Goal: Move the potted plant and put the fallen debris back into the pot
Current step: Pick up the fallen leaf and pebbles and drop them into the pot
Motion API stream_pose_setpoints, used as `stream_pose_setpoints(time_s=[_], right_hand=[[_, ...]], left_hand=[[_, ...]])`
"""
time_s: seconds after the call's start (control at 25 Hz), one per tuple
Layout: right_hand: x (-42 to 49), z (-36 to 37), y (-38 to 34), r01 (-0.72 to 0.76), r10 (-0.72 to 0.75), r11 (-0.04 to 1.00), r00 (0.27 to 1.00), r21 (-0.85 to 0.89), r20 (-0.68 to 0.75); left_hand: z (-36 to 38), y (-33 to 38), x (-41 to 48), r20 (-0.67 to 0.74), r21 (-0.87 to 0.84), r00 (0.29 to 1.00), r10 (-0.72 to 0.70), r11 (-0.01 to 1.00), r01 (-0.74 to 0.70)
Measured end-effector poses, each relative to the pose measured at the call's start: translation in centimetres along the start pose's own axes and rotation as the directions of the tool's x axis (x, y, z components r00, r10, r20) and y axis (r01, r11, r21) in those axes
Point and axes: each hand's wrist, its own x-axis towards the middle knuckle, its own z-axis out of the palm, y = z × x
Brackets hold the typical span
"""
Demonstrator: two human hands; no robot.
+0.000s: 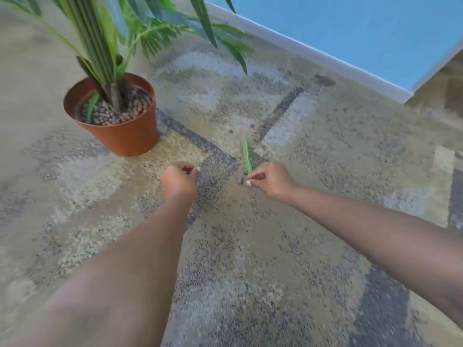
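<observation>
A person's two bare arms reach forward and down over a speckled carpet. The right hand (pixel 269 180) pinches the base of a fallen green leaf (pixel 246 156) between thumb and fingertips; the blade points away from the person, its far part low over the carpet. The left hand (pixel 179 179) is curled nearly closed with fingertips drawn together, probably around small bits, though what it holds cannot be made out. A terracotta pot (pixel 117 126) stands upright on the carpet ahead and to the left, near the left hand, within reach for dropping debris in. It holds a palm-like plant (pixel 105 43) in brown pebbles (pixel 130 108). A few loose pebbles (pixel 240 180) lie between the hands and beyond. A blue wall (pixel 350 28) runs behind.
</observation>
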Motion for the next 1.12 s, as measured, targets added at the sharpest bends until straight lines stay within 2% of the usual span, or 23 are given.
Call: stream_pose_setpoints(time_s=[0.16,0.32,0.56,0.68,0.72,0.8,0.92,0.96,1.04,1.12], right_hand=[[2.7,2.7,-1.6,-0.042,0.041,0.999,0.998,-0.012,-0.044],[2.8,4.5,-1.1,-0.09,0.088,0.993,0.996,-0.077,-0.026],[2.9,5.3,-1.5,-0.122,0.113,0.978,0.992,-0.17,-0.059],[2.9,5.0,-2.4,-0.175,0.161,0.977,0.98,-0.121,-0.118],[3.0,4.6,-2.8,-0.198,0.188,0.978,0.972,-0.059,-0.139],[3.4,3.6,-4.9,-0.214,0.226,0.973,0.96,0.089,-0.165],[6.3,2.2,-11.0,-0.069,0.115,0.969,0.976,0.237,-0.186],[7.6,1.8,-13.7,-0.001,0.055,0.965,0.978,0.261,-0.201],[10.7,1.4,-19.3,0.108,-0.03,0.952,0.964,0.286,-0.264],[13.3,1.7,-24.1,0.162,-0.075,0.945,0.953,0.284,-0.292]], left_hand=[[2.3,1.9,0.6,0.154,0.115,0.98,0.126,0.983,-0.144],[4.0,1.6,-0.3,0.255,0.246,0.956,0.142,0.947,-0.206],[3.6,0.6,-1.1,0.293,0.368,0.939,0.182,0.885,-0.286],[2.8,0.8,-0.9,0.293,0.342,0.94,0.174,0.899,-0.273],[2.2,1.1,-0.4,0.241,0.282,0.959,0.147,0.935,-0.214],[-0.6,2.7,1.8,0.033,0.046,0.997,0.064,0.997,-0.065],[-7.8,5.7,6.6,-0.281,-0.315,0.957,-0.075,0.949,-0.018],[-10.5,6.3,8.1,-0.362,-0.36,0.927,-0.096,0.932,-0.044],[-14.9,6.9,10.6,-0.488,-0.301,0.872,-0.051,0.947,-0.113],[-17.5,6.7,12.4,-0.5,-0.175,0.866,0.013,0.978,-0.116]])
